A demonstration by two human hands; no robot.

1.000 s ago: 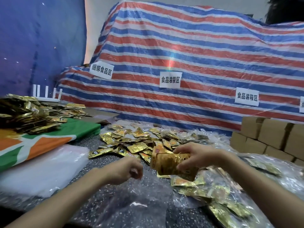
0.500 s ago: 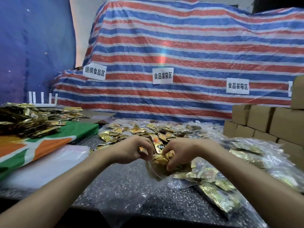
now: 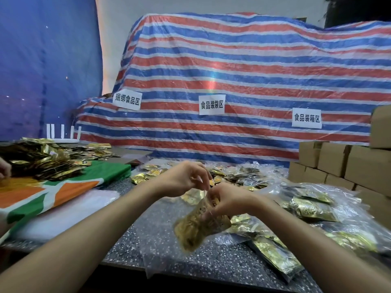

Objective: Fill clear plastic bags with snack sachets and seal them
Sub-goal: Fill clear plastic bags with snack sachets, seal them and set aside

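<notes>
A clear plastic bag (image 3: 196,227) stuffed with gold snack sachets hangs above the speckled table (image 3: 135,233). My left hand (image 3: 182,180) pinches its top edge from the left. My right hand (image 3: 228,199) grips the bag's mouth from the right, fingers curled round it. Loose gold sachets (image 3: 234,174) lie in a heap just behind my hands. Filled clear bags (image 3: 311,208) lie to the right, and one more filled bag (image 3: 275,259) lies near the table's front edge.
Cardboard boxes (image 3: 338,163) are stacked at the right. A green and orange box (image 3: 59,187) at the left carries a heap of gold sachets (image 3: 40,159). Empty clear bags (image 3: 53,218) lie in front of it. A striped tarpaulin (image 3: 232,81) with paper labels stands behind.
My left hand came across from the left and joined the right hand at the bag. The sachets now sit inside the bag, which hangs lifted between both hands.
</notes>
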